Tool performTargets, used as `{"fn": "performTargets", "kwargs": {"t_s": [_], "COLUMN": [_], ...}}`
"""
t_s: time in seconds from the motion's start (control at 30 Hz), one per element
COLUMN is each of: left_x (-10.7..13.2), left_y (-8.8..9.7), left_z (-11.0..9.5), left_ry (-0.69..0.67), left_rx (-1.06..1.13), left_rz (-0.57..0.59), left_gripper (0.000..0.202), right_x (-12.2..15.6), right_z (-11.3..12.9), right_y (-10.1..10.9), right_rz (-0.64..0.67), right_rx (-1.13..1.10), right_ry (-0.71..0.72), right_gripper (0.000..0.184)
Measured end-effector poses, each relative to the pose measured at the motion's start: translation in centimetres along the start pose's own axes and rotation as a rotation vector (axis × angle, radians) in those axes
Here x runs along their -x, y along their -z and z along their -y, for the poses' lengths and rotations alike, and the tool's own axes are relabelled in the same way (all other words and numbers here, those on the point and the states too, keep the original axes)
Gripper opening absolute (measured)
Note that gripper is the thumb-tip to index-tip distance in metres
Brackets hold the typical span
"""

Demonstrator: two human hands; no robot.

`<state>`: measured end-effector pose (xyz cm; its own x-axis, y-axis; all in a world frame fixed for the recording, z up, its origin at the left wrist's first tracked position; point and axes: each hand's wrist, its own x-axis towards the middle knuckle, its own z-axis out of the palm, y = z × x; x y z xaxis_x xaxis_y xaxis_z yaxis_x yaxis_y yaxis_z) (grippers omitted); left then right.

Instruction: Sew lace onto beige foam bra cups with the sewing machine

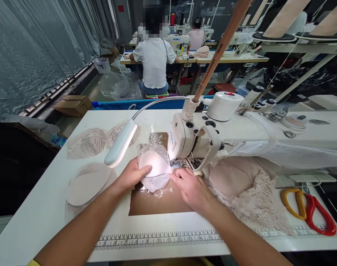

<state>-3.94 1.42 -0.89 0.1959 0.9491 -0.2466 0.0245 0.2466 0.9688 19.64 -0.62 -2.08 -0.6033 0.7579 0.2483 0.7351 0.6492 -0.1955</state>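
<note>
A pale pink bra cup (155, 164) with a lace layer (156, 181) under it lies at the needle of a white sewing machine (190, 138). My left hand (132, 174) grips the cup's left edge, thumb on top, fingers curled. My right hand (191, 187) presses its fingertips on the cup's right edge beside the presser foot. A gooseneck lamp (120, 145) hangs just above my left hand.
Lace cup pieces (86, 143) and plain foam cups (86, 186) lie at the left of the white table (41, 218). A heap of sewn lace pieces (247, 192) and two scissors (309, 208) lie right. Other people sit at machines behind.
</note>
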Motion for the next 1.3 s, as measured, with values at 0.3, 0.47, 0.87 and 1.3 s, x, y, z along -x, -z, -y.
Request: {"fn": "performTargets", "kwargs": {"t_s": [0.3, 0.47, 0.87, 1.3], "left_x": [0.5, 1.0, 4.1, 2.0], "left_y": [-0.1, 0.2, 2.9, -1.1], "left_z": [-0.4, -0.9, -3.7, -5.5], "left_ry": [0.006, 0.129, 0.133, -0.724], "left_rx": [-0.107, -0.274, -0.766, -1.160], "left_rz": [0.045, 0.035, 0.146, 0.280], "left_gripper": [0.049, 0.030, 0.042, 0.031], "right_x": [-0.1, -0.4, -0.2, 0.2], "right_z": [0.4, 0.6, 0.0, 0.0], "right_y": [0.1, 0.2, 0.8, 0.5], "right_rz": [0.002, 0.060, 0.086, -0.020], "right_rx": [0.173, 0.231, 0.140, -0.017], "right_ry": [-0.027, -0.093, -0.176, -0.087], "right_gripper": [0.042, 0.044, 0.048, 0.044]}}
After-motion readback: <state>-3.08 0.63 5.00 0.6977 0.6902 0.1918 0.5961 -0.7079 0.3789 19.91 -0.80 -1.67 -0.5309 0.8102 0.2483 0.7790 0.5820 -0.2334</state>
